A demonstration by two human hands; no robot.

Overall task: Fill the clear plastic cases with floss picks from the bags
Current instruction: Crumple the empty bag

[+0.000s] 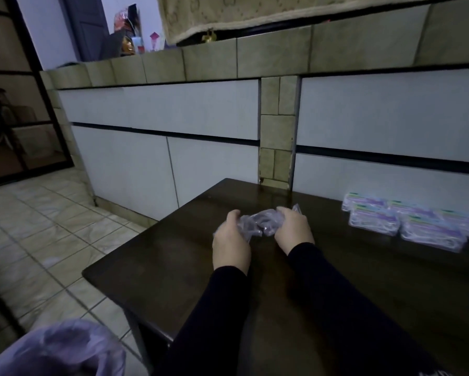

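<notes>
Both hands curled round one crumpled clear plastic bag [257, 222] above the middle of the dark wooden table [173, 256]: left hand [229, 240] gripping its near-left end, right hand [293, 229] clutching its right end, fingers bent into the film. Cannot tell whether floss picks remain inside. Filled clear cases [406, 221] grouped on the table's far right, well apart from the bag.

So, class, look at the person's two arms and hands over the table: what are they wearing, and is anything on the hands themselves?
Both arms are covered by long, close-fitting black sleeves that end at the wrists. The left hand and right hand are bare: no gloves, and no rings, watch or bracelets show from this view. The sleeves look plain, with no visible markings or cuffs in this dim light.
</notes>
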